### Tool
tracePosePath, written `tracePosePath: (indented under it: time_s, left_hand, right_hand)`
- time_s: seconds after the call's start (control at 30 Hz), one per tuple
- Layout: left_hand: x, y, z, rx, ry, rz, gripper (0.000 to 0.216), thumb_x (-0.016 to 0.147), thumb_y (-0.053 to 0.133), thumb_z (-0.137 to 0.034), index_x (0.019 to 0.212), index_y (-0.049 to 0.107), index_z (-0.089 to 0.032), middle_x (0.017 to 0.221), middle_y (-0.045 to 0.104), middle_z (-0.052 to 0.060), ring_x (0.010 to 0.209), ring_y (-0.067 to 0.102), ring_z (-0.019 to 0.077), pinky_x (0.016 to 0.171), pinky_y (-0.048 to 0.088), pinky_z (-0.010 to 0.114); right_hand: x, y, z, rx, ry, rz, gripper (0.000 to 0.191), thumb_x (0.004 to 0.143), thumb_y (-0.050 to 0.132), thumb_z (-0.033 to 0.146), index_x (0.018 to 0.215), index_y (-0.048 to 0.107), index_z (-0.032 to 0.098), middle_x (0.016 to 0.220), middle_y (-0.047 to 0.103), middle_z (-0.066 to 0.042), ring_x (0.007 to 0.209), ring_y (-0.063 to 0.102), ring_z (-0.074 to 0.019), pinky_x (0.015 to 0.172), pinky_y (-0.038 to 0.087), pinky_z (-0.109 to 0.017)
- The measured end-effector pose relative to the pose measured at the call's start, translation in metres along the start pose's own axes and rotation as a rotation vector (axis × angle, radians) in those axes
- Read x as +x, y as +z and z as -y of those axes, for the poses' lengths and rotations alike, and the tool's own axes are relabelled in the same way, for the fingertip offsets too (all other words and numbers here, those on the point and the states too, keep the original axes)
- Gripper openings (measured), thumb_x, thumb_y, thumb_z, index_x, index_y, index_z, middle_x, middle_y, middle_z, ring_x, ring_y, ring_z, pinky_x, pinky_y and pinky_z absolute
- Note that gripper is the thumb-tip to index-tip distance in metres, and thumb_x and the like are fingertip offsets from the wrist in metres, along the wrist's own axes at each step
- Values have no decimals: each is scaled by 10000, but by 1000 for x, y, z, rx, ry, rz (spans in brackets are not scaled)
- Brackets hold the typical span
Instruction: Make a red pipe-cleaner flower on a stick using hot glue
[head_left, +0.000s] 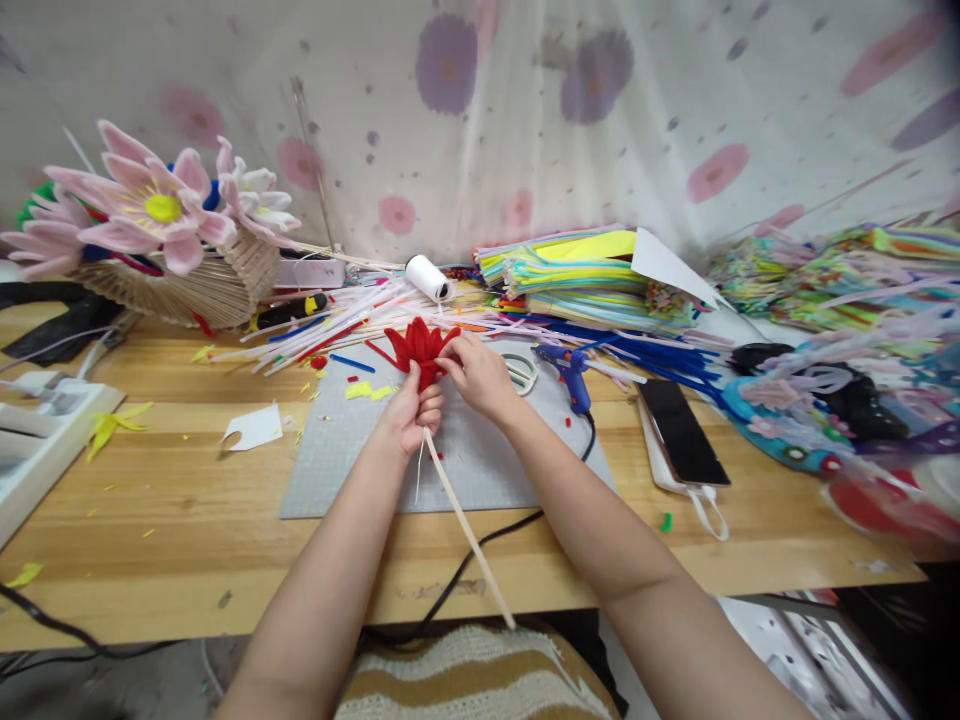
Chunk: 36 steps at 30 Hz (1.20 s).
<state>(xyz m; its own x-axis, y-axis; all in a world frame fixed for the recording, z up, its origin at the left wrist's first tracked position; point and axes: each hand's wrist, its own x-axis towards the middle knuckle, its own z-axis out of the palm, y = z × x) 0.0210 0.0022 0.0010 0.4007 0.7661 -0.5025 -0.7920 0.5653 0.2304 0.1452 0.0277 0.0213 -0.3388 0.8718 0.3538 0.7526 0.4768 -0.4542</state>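
Observation:
A red fuzzy flower point(417, 345) with pointed petals is held up over the grey cutting mat point(480, 470). My left hand point(416, 412) wraps around its base and the top of a pale wooden stick point(469, 535), which slants down toward my lap. A thin white strand point(420, 470) dangles below that hand. My right hand point(471, 372) pinches at the flower's right side, its fingertips closed against a petal. What exactly lies between those fingertips is too small to make out.
Right of my hands lie scissors point(520, 373), a blue glue gun point(568, 375) with a black cord, and a phone point(682, 430). Behind are a thread spool point(429, 278) and pipe cleaner bundles point(585, 275). A basket of pink flowers point(180, 280) and a power strip point(52, 440) stand left.

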Motion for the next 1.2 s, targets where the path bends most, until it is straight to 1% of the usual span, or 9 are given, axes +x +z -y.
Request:
tracePosePath:
  time_s: [0.33,0.53,0.63,0.73,0.9,1.07,1.13,1.2]
  left_hand:
    - [-5,1,2,-105,0,10,328,864,364,-415,703,428,-136,483,97,-97,314,104,15,236,75,100]
    - [-6,-1,1,-138,-6,8,331,867,364,-415,688,416,-142,464,131,-91,317,133,18,245,96,113]
    - [-7,-2,-1,-145,-1,35,315,872,362,-410,715,432,-146,456,159,-85,321,163,25,249,109,116]
    - [-10,-3,-3,-152,-8,92,288,877,365,-393,766,452,-142,458,184,-81,325,200,31,250,130,116]
    - [-17,-4,-3,-155,-30,168,251,890,362,-350,785,455,-142,471,221,-70,342,237,36,257,151,115]
    - [-20,-5,0,-138,-23,191,196,881,400,-312,785,460,-152,480,238,-64,349,243,36,267,150,110]
    - [-20,-5,0,-126,-28,195,209,875,405,-330,782,459,-151,482,234,-65,346,233,36,266,144,112]
    - [-20,-5,0,-107,-30,202,258,859,419,-387,772,455,-148,482,220,-70,342,216,35,262,130,118]
  right_hand:
    - [-8,6,-1,15,12,-27,140,850,436,250,831,550,172,891,571,-48,806,514,-146,699,367,-239]
    - [-12,7,0,-1,39,-26,153,854,432,269,846,551,174,905,573,-49,814,517,-146,680,364,-240]
    - [-13,10,1,-6,48,-26,164,857,424,272,855,555,174,905,574,-48,813,522,-144,674,365,-241]
    - [-14,14,1,-12,48,-58,185,862,413,281,857,563,173,900,575,-50,816,525,-145,685,364,-242]
    - [-16,23,1,-14,8,-139,236,876,386,304,854,579,169,881,582,-57,827,521,-148,700,360,-242]
    - [-18,26,-2,-40,-51,-163,293,894,343,323,877,600,182,890,587,-70,867,507,-158,755,354,-256]
    - [-19,25,-4,-42,-80,-163,291,893,348,319,879,606,186,892,588,-71,876,501,-160,771,351,-260]
    - [-19,24,-5,-38,-100,-160,289,893,347,308,888,609,188,896,588,-73,876,498,-160,775,353,-262]
